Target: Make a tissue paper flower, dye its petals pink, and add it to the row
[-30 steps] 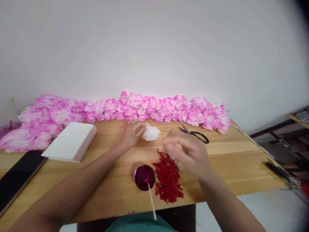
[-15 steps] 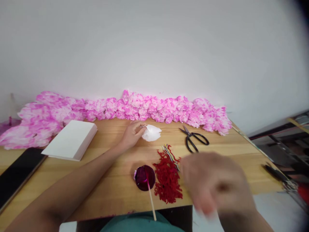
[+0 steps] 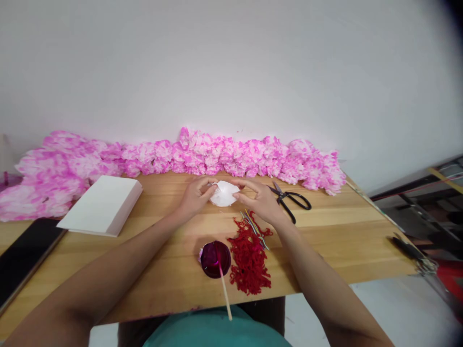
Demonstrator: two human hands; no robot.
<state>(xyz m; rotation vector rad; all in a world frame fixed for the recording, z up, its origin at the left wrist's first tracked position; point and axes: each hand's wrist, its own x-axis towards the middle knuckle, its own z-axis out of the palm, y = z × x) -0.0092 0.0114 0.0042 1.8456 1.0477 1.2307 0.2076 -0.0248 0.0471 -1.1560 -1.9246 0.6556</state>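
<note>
A small white petal-like paper piece (image 3: 224, 194) is held between my two hands near the middle of the table. My left hand (image 3: 198, 195) pinches its left edge between thumb and fingers. On the right edge, the thumb and forefinger of my right hand (image 3: 258, 197) close on the same piece. Closer to me sits a round cup of dark magenta liquid (image 3: 211, 262) with a wooden stick (image 3: 226, 296) leaning out of it. Beside the cup lies a heap of red yarn-like strands (image 3: 249, 265), with a few thin wires (image 3: 255, 226) at its top.
Pink and white paper flowers (image 3: 224, 154) line the wall. Black-handled scissors (image 3: 298, 200) lie right of my right hand. A white paper stack (image 3: 103, 205) and a black phone (image 3: 29, 258) are at left; a dark tool (image 3: 407, 248) lies at the right edge.
My right hand has moved from the near right, where it was blurred, up to the white piece and taken its right edge. The left hand still holds the left edge.
</note>
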